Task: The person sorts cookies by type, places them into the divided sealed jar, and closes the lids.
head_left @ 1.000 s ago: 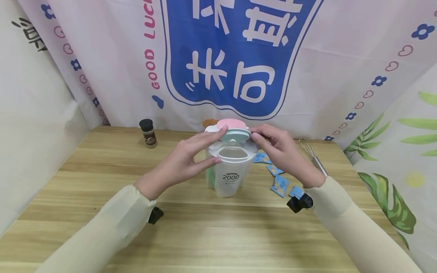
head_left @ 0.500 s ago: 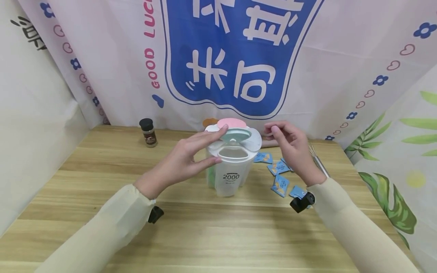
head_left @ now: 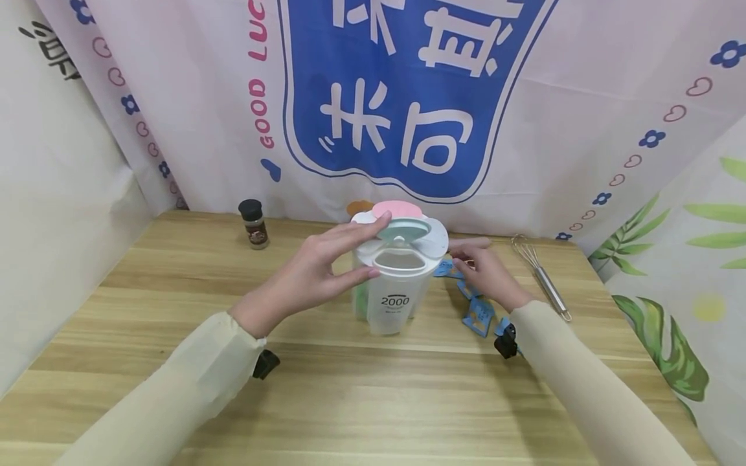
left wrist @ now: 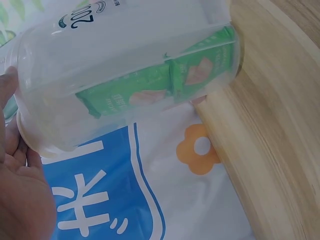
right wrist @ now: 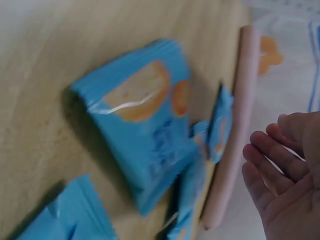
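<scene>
A translucent food storage container (head_left: 392, 304) marked 2000 stands upright on the table, with a white lid, a pink flap (head_left: 397, 209) and a mint-green flap (head_left: 405, 230). The mint flap is raised above an opening at the front. Green packets (left wrist: 132, 90) show through its wall in the left wrist view. My left hand (head_left: 315, 265) grips the container's top, thumb at the front rim and fingers by the mint flap. To the right, my right hand (head_left: 492, 275) hovers over blue snack packets (head_left: 479, 316); its fingers hold nothing in the right wrist view.
Behind the blue packets lies a pinkish rod (right wrist: 239, 120) along the back edge. A whisk (head_left: 548, 285) is on the table's right, and a black-capped jar (head_left: 254, 225) stands at the back left. A printed curtain (head_left: 559, 149) hangs behind.
My right hand has left the mint flap and moved right and down to the blue packets. The left hand stays on the container, and the flap remains raised.
</scene>
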A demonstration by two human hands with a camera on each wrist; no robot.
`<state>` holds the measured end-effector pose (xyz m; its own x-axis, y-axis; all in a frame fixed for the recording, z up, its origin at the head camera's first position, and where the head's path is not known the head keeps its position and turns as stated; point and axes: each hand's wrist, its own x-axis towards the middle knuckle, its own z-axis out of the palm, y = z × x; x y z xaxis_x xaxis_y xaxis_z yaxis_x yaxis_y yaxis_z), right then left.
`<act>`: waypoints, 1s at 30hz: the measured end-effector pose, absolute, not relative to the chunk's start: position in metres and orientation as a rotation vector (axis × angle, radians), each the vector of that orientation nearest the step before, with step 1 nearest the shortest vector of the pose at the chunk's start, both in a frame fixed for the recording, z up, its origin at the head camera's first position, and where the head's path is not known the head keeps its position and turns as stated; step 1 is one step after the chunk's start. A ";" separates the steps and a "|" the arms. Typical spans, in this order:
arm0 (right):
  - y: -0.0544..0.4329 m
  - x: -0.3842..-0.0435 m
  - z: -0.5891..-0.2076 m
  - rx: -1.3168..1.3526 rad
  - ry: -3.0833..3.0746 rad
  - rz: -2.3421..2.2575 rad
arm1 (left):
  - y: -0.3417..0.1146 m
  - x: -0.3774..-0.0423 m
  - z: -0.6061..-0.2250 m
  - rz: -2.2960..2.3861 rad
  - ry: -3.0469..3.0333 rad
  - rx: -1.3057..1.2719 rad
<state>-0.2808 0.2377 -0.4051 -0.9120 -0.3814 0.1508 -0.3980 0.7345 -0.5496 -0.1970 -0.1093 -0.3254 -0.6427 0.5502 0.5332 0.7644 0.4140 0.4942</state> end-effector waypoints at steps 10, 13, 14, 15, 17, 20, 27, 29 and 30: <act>0.231 -0.295 -0.417 0.691 -3.012 0.765 | -0.109 -0.197 -0.326 -1.078 -2.380 -1.140; 0.230 -0.298 -0.420 0.715 -3.015 0.750 | -0.109 -0.197 -0.325 -1.085 -2.385 -1.136; 0.229 -0.299 -0.421 0.726 -3.010 0.747 | -0.108 -0.197 -0.325 -1.088 -2.385 -1.136; 0.229 -0.300 -0.422 0.735 -3.005 0.745 | -0.108 -0.197 -0.325 -1.092 -2.385 -1.136; 0.228 -0.301 -0.423 0.755 -2.990 0.722 | -0.109 -0.197 -0.325 -1.093 -2.384 -1.138; 0.227 -0.301 -0.422 0.766 -2.992 0.702 | -0.108 -0.197 -0.325 -1.092 -2.376 -1.141; 0.226 -0.303 -0.418 0.730 -3.057 0.659 | -0.108 -0.197 -0.325 -1.092 -2.354 -1.149; 0.226 -0.304 -0.418 0.724 -3.056 0.664 | -0.108 -0.197 -0.325 -1.098 -2.345 -1.153; 0.226 -0.305 -0.419 0.722 -3.054 0.672 | -0.108 -0.196 -0.325 -1.102 -2.341 -1.154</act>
<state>-0.3048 0.2260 -0.4188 -0.8965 -0.4420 0.0298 -0.4137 0.8112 -0.4132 -0.1965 -0.1077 -0.3249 -0.6286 0.5390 0.5607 0.7756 0.3807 0.5035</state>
